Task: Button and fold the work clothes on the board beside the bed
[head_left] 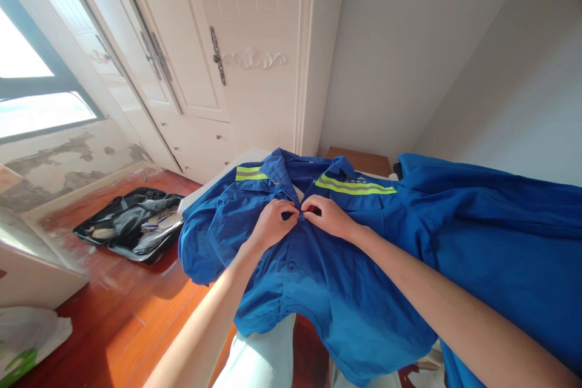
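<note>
A blue work shirt (318, 279) with yellow-green reflective stripes lies spread front-up on a pale surface, collar toward the wardrobe. My left hand (273, 222) pinches the left edge of the front placket just below the collar. My right hand (328, 216) pinches the right edge opposite it. The fingertips of both hands meet at a blue button (301, 216) on the placket. A second button (291, 266) shows lower down the front.
More blue cloth (500, 236) is heaped at the right. A white wardrobe (227, 60) stands behind. An open black suitcase (131, 224) lies on the red wooden floor at left, with a white bag (27, 339) near the bottom left corner.
</note>
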Demonstrator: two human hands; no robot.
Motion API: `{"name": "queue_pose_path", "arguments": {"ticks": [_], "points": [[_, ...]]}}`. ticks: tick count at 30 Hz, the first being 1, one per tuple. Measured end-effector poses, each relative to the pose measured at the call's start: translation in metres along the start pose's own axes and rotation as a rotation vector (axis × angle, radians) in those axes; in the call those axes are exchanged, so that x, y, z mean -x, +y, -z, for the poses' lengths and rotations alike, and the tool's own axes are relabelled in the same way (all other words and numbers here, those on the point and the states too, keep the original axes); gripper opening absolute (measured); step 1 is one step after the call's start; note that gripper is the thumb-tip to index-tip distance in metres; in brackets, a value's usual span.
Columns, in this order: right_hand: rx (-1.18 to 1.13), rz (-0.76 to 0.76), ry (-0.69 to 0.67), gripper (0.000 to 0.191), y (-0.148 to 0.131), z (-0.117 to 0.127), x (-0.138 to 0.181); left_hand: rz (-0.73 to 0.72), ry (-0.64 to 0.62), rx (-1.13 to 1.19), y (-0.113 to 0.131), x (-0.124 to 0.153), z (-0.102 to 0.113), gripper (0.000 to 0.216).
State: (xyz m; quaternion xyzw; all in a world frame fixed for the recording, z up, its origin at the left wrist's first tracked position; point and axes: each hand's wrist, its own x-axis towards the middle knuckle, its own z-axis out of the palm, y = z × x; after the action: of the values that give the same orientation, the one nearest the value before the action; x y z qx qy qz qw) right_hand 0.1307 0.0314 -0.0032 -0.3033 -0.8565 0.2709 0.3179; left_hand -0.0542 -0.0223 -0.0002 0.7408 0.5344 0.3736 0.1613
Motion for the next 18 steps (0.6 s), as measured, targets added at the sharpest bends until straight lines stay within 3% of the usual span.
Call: {"name": "queue_pose_path", "arguments": {"ticks": [8, 18], "points": [[0.256, 0.248, -0.106, 0.019, -0.004, 0.010, 0.003, -0.029, -0.011, -0.066, 0.001, 0.000, 0.000, 0.015], [0.629, 0.202, -0.112, 0.009, -0.026, 0.000, 0.003, -0.037, 0.014, -0.110, 0.003, 0.001, -0.001, 0.026]]}}
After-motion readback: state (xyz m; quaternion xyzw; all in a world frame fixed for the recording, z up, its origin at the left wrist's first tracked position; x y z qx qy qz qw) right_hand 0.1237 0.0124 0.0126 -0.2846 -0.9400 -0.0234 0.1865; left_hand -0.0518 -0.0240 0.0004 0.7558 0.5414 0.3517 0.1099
